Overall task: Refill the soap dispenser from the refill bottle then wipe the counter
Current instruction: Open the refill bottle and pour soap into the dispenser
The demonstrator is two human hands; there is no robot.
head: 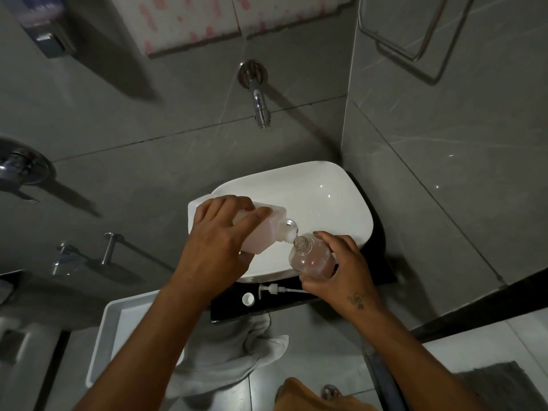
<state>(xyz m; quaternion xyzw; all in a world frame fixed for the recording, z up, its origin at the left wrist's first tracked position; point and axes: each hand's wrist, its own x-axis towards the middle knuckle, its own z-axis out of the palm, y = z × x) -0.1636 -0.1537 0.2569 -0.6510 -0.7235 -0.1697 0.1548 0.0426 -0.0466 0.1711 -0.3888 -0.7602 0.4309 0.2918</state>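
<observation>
Far left on the grey tiled wall, a mounted dispenser [44,28] and a chrome fixture [22,169]; lower down, a short chrome rail [108,247]. Near left, a white tray [111,336], partly under the left forearm. Just right of it, a pale cloth [237,354] draped off the near edge of the black counter [225,310].

Over the left part of the white basin [326,200], left hand [216,247] wrapped around the refill bottle [267,229], fingers curled over its top, thumb below; bottle tipped on its side, neck pointing right and down, pinkish liquid inside. Neck touching or just above the open mouth of the soap dispenser [311,256], a clear round bottle tilted toward it, a little pink liquid at its base. Right hand [341,271] gripping the dispenser from the right and near side, fingers curled round its body, a small tattoo on the wrist. Both containers held between the two hands, above the basin's near rim.

On the counter just near the basin, a white cap [248,299] and, right of it, the pump head [274,290] lying flat, its tube running right under the right hand.

Above the basin, a chrome tap [261,108] out of the wall. Far right, a wire towel rack [415,28].
</observation>
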